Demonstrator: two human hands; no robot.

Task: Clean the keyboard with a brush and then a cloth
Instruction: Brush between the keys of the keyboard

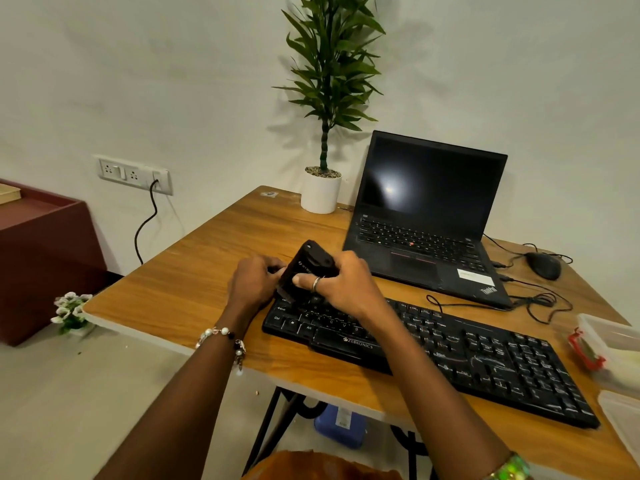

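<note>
Both forearms are reaching out over the keyboard (433, 348), which is lying at an angle on the wooden table (194, 271). Right hand (341, 284) is gripping a chunky black brush (308, 268), bristles touching the far-left keys, while the left hand (254, 280) is curling its fingers around the brush's other side. Looks like the brushing step's going on; next I'd guess sweeping along the rows. No cloth that I can spot. Laptop (426, 216), mouse (543, 265), potted plant (323, 140) are sitting behind, against a white wall.

Wooden table (194, 271) with keyboard (485, 355), laptop (426, 237), mouse (543, 265).
</note>
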